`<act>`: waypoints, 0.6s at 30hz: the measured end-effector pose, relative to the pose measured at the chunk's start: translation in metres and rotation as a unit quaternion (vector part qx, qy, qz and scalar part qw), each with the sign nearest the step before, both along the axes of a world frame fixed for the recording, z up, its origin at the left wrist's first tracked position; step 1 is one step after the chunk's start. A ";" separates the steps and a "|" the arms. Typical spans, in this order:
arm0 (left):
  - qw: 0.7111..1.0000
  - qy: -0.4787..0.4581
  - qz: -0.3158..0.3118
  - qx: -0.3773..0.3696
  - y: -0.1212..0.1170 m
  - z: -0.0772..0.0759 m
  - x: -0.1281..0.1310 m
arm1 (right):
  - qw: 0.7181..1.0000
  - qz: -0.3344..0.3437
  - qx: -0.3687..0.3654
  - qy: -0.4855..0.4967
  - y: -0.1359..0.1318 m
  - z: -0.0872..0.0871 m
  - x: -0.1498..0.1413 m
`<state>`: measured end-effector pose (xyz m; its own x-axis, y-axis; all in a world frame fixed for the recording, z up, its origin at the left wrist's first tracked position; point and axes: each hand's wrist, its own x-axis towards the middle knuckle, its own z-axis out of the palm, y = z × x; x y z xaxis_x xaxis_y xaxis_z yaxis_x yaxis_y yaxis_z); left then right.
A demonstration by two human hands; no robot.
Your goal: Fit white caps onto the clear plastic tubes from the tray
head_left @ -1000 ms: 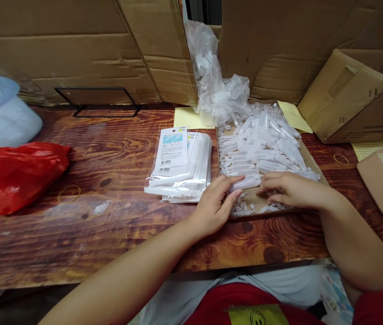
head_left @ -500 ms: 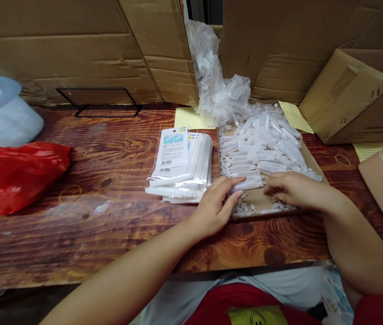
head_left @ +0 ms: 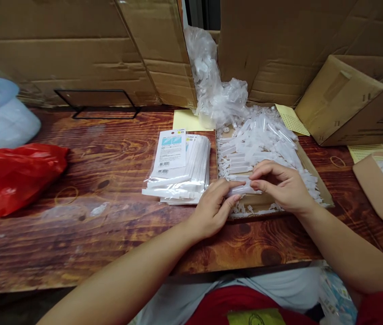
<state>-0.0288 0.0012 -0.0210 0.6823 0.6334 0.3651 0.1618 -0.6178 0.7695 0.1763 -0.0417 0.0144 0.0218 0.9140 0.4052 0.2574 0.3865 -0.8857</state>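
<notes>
My left hand point(head_left: 215, 205) is closed round one end of a few translucent plastic tubes point(head_left: 239, 189) at the front left of a shallow cardboard tray point(head_left: 313, 174). Thumb and forefinger of my right hand point(head_left: 281, 185) meet in a pinch at the tubes' other end; whatever sits between those fingertips is too small to make out. Behind both hands, the tray carries a heap of similar loose tubes point(head_left: 265, 140). Small white plastic pieces point(head_left: 243, 208) lie along its front edge. Left of the tray is a stack of clear packets with printed cards point(head_left: 171, 153).
A red plastic bag point(head_left: 18, 176) and a pale tub point(head_left: 2, 113) occupy the left. A black wire stand point(head_left: 96, 118) and crumpled clear plastic bag point(head_left: 216, 85) stand at the back. On the right are a cardboard box point(head_left: 343, 99) and a tan scoop-shaped container point(head_left: 374, 194).
My right hand has risen off the tray floor and moved left to the tubes' end, its fingertips now pinched together. My left hand has stayed on the tubes.
</notes>
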 end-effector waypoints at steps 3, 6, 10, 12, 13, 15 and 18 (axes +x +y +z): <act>1.000 0.003 -0.018 0.006 -0.001 0.000 -0.001 | 0.996 0.028 -0.062 0.049 0.001 -0.006 -0.004; 0.999 0.001 -0.032 0.005 -0.004 0.001 0.000 | 0.987 0.055 -0.113 0.098 0.003 -0.009 0.000; 1.000 -0.017 -0.009 -0.016 -0.006 0.002 0.002 | 0.986 0.043 -0.084 0.137 0.003 -0.008 0.009; 0.999 -0.029 0.005 -0.023 -0.005 0.002 0.002 | 0.991 0.022 -0.034 0.128 0.001 -0.005 0.011; 0.999 -0.031 0.008 -0.024 -0.005 0.002 0.001 | 0.993 0.018 -0.012 0.112 0.000 -0.004 0.010; 0.999 -0.026 0.006 -0.019 -0.005 0.001 0.001 | 0.997 0.025 0.012 0.071 -0.002 -0.003 0.007; 1.000 -0.013 -0.004 -0.010 -0.006 0.000 0.001 | 0.998 0.042 0.013 0.036 -0.003 -0.005 0.000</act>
<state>-0.0281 -0.0044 -0.0210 0.6780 0.6346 0.3708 0.1357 -0.6039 0.7854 0.1762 -0.0450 0.0099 -0.0250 0.9028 0.4294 0.1600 0.4276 -0.8897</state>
